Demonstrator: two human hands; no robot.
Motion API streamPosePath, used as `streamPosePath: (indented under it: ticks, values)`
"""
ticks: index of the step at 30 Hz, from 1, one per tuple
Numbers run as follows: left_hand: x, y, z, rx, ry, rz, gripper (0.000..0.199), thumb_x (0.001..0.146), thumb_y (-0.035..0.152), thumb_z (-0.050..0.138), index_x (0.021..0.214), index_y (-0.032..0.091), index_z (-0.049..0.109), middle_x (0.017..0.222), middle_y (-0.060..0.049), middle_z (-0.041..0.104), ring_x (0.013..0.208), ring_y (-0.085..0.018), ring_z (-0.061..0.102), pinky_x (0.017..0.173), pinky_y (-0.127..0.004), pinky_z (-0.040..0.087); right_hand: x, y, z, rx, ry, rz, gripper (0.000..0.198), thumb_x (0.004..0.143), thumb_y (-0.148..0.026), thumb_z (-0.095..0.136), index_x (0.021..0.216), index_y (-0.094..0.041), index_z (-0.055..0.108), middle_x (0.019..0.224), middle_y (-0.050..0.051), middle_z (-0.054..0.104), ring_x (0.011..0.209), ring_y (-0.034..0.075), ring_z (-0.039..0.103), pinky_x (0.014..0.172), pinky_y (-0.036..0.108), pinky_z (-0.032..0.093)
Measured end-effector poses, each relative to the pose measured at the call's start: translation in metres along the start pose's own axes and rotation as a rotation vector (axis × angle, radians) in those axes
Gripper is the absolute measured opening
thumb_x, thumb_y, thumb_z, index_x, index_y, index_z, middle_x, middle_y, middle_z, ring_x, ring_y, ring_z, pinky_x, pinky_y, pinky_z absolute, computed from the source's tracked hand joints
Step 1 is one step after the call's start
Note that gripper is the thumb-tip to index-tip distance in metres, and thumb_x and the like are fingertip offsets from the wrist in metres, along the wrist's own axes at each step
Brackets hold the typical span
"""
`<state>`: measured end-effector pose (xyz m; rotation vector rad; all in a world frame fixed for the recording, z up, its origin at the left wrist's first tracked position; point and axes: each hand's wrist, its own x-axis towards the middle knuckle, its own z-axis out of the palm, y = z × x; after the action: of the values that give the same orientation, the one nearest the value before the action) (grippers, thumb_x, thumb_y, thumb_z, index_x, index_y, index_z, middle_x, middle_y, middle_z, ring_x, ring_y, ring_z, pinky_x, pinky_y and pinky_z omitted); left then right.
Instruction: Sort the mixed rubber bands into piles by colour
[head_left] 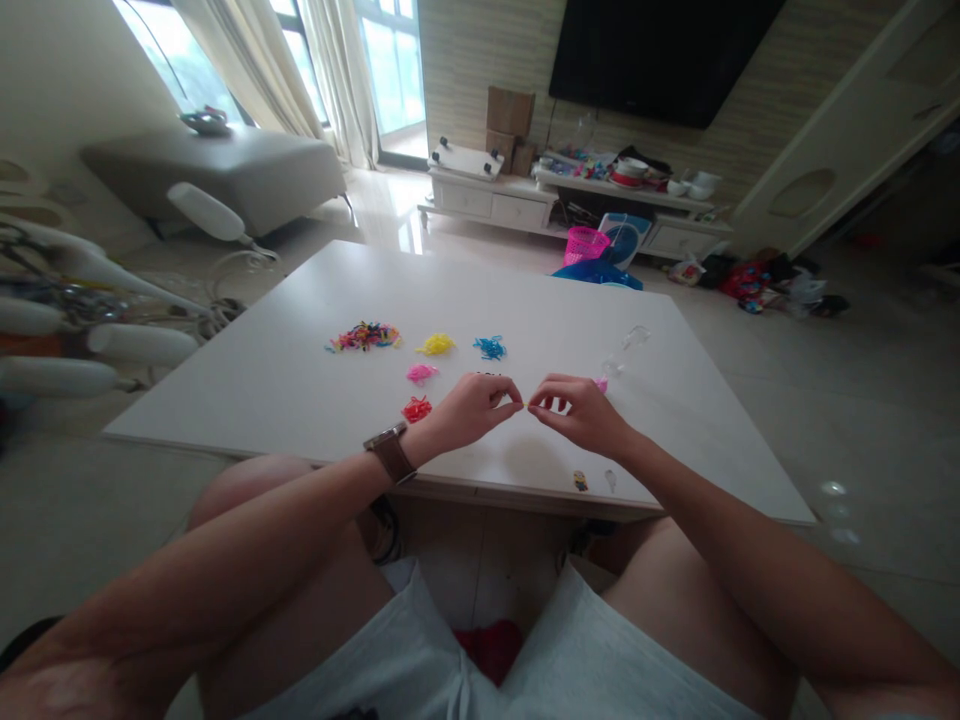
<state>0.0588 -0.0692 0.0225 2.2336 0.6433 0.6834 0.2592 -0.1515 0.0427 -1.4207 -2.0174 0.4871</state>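
Note:
Over the white table, my left hand (pixel 469 408) and my right hand (pixel 581 412) meet fingertip to fingertip, each in a pinch. Between them is a tiny yellow rubber band (pixel 526 405), mostly covered by the fingers. Beyond my left hand lie small heaps of rubber bands: red (pixel 416 408), pink (pixel 421 373), yellow (pixel 436 345) and blue (pixel 490 347). A mixed-colour heap (pixel 366 337) is farther left. Something pink (pixel 601 384) shows partly behind my right hand. Near the front edge are a yellow cartoon-figure charm (pixel 580 481) and a small clear piece (pixel 610 481).
Clear plastic pieces (pixel 636 337) lie on the right of the white table (pixel 300 400). My knees are at its front edge. Past the far edge stand a pink basket (pixel 585 244) and a low white cabinet (pixel 517 212). A white-armed rack (pixel 142 345) is close on the left.

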Motion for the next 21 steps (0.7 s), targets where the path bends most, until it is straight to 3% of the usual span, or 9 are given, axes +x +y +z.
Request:
streamPosePath:
  ticks: [7, 11, 21]
  values:
    - [0.003, 0.0, -0.015, -0.021, -0.008, -0.036, 0.017, 0.087, 0.027, 0.061, 0.082, 0.015, 0.072, 0.056, 0.006, 0.042, 0.055, -0.009, 0.036, 0.055, -0.025, 0.028, 0.003, 0.002, -0.011, 0.003, 0.063, 0.045, 0.012, 0.084, -0.022, 0.067, 0.074, -0.019, 0.071, 0.075, 0.002, 0.066, 0.066, 0.013, 0.059, 0.057, 0.026, 0.043]
    - [0.006, -0.002, -0.024, -0.013, 0.03, -0.064, 0.016, 0.085, 0.027, 0.064, 0.078, 0.014, 0.071, 0.054, 0.006, 0.036, 0.053, -0.009, 0.033, 0.053, -0.025, 0.025, 0.005, 0.008, -0.02, -0.007, 0.102, 0.073, 0.012, 0.083, -0.024, 0.068, 0.073, -0.019, 0.072, 0.076, 0.002, 0.066, 0.064, 0.013, 0.058, 0.055, 0.026, 0.042]
    - [0.001, 0.001, -0.006, -0.004, -0.064, -0.004, 0.017, 0.086, 0.028, 0.064, 0.084, 0.015, 0.074, 0.055, 0.006, 0.039, 0.054, -0.009, 0.037, 0.056, -0.024, 0.029, 0.0, -0.001, -0.004, -0.05, 0.022, -0.015, 0.01, 0.085, -0.016, 0.064, 0.077, -0.018, 0.07, 0.076, 0.001, 0.065, 0.067, 0.012, 0.059, 0.06, 0.025, 0.044]
